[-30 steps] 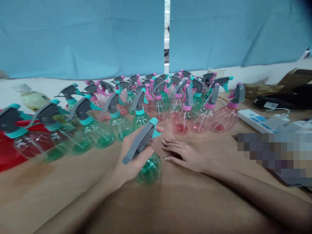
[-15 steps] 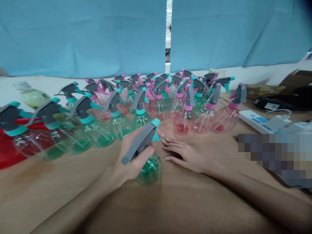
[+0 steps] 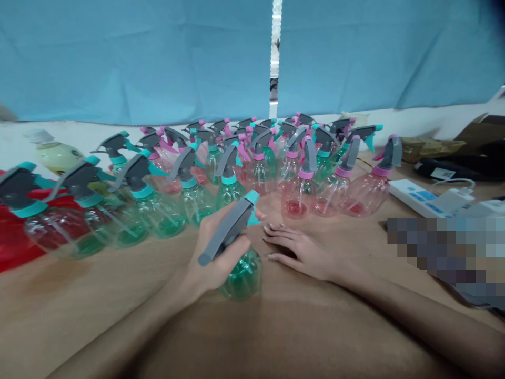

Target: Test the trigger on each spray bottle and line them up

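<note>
My left hand (image 3: pixel 213 255) is wrapped round the neck of a green spray bottle (image 3: pixel 241 271) with a grey trigger head and teal nozzle, which stands upright on the brown table (image 3: pixel 98 295). My right hand (image 3: pixel 302 250) lies flat beside it, palm down, fingers stretched toward the bottle, holding nothing. Behind both hands stand several green spray bottles (image 3: pixel 158 208) on the left and several pink spray bottles (image 3: pixel 300 192) on the right, all upright with grey trigger heads.
A white power strip (image 3: pixel 418 193) lies at the right, with a blurred patch nearer me. A yellowish bottle (image 3: pixel 53 152) and a red thing (image 3: pixel 16 247) sit at the far left. Blue curtains hang behind. Brown bags and a dark item rest at the far right.
</note>
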The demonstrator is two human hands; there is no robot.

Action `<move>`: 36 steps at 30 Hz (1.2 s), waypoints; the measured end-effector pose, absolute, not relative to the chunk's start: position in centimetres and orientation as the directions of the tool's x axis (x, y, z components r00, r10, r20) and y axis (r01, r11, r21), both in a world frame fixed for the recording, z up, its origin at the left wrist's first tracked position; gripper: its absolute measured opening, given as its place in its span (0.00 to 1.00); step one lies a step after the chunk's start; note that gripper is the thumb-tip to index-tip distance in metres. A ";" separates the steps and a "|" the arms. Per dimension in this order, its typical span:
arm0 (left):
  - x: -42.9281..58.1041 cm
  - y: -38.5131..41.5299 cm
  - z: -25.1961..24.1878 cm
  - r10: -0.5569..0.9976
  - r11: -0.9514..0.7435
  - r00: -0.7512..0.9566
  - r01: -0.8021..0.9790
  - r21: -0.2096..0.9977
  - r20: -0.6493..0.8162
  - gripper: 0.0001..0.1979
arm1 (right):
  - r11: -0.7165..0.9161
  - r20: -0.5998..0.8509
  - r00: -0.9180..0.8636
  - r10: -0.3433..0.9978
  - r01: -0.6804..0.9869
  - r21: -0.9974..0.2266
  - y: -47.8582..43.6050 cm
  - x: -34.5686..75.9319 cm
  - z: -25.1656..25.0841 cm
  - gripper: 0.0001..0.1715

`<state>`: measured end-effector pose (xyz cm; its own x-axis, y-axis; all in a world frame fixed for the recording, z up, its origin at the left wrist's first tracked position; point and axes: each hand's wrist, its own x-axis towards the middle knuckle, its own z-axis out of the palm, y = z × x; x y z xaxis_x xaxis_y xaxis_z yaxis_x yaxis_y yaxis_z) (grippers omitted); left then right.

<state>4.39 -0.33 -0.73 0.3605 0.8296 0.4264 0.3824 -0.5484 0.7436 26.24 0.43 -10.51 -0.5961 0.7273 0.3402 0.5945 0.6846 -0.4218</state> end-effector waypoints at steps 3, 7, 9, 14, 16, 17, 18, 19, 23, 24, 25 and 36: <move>4.5 -0.3 -1.0 0.844 -0.515 0.367 0.351 0.782 0.391 0.14 | 0.683 0.347 -0.590 0.729 0.588 -0.434 0.4 26.2 -10.5 0.27; 4.7 -0.5 -0.7 0.855 -0.500 0.351 0.361 0.787 0.382 0.15 | 0.685 0.358 -0.586 0.727 0.580 -0.442 0.4 26.2 -10.5 0.27; 4.8 -0.6 -0.6 0.860 -0.494 0.341 0.374 0.785 0.378 0.12 | 0.684 0.355 -0.587 0.728 0.582 -0.439 0.4 26.2 -10.4 0.27; 4.8 -0.7 -0.5 0.856 -0.501 0.342 0.368 0.783 0.387 0.12 | 0.681 0.347 -0.587 0.732 0.603 -0.415 0.4 26.2 -10.5 0.27; 4.9 -0.7 -0.4 0.857 -0.501 0.340 0.367 0.784 0.389 0.13 | 0.685 0.346 -0.592 0.728 0.602 -0.410 0.4 26.2 -10.5 0.27; 4.9 -0.7 -0.3 0.857 -0.500 0.339 0.368 0.784 0.388 0.13 | 0.688 0.347 -0.594 0.725 0.600 -0.410 0.4 26.2 -10.5 0.27; 4.9 -0.7 -0.3 0.856 -0.501 0.341 0.368 0.783 0.388 0.13 | 0.690 0.349 -0.596 0.723 0.597 -0.410 0.4 26.2 -10.5 0.27; 5.0 -0.7 -0.2 0.856 -0.502 0.341 0.367 0.783 0.389 0.13 | 0.690 0.349 -0.597 0.723 0.596 -0.411 0.4 26.2 -10.5 0.27; 5.1 -0.8 0.0 0.856 -0.502 0.341 0.363 0.785 0.389 0.14 | 0.683 0.340 -0.594 0.729 0.606 -0.408 0.3 26.1 -10.4 0.28; 5.0 -0.8 -0.1 0.857 -0.500 0.340 0.362 0.787 0.388 0.14 | 0.683 0.341 -0.593 0.730 0.606 -0.408 0.3 26.1 -10.3 0.28; 5.0 -0.8 -0.1 0.857 -0.499 0.341 0.361 0.788 0.386 0.14 | 0.684 0.342 -0.593 0.729 0.605 -0.409 0.3 26.1 -10.3 0.28; 4.9 -0.7 -0.2 0.846 -0.518 0.354 0.374 0.769 0.398 0.14 | 0.691 0.346 -0.599 0.722 0.601 -0.401 0.4 26.2 -10.4 0.27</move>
<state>4.88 -0.74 -0.24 0.3540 0.8465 0.3976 0.3739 -0.5178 0.7695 26.19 0.37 -10.44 -0.5987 0.7223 0.3462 0.6013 0.6909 -0.4015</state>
